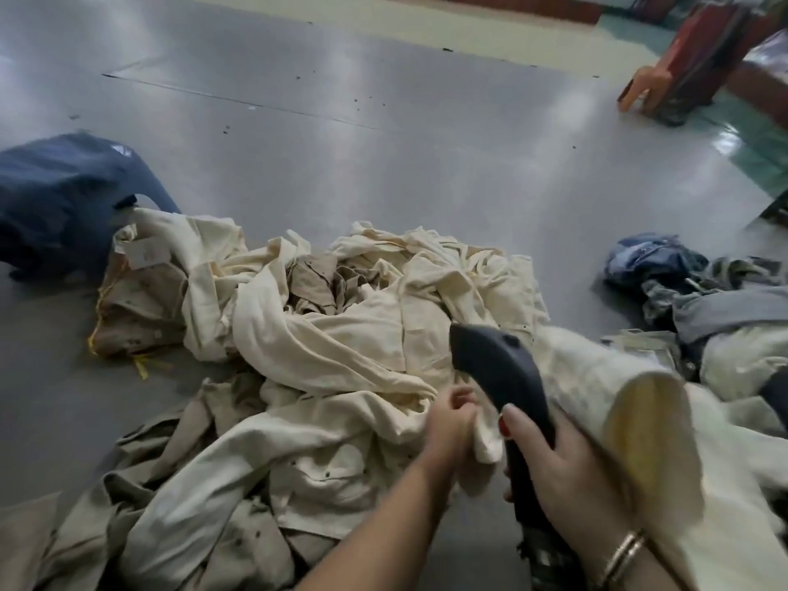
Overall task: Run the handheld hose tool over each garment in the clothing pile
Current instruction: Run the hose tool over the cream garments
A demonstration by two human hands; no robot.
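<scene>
The right hand point(563, 458) grips the dark grey handheld hose tool point(499, 390), its long axis pointing forward and slightly left over the heaped pile of cream and tan cotton garments point(324, 317) on the grey floor point(298, 121). The left hand point(452, 420), just beside the tool and nearer the pile, pinches a cream fold.
</scene>
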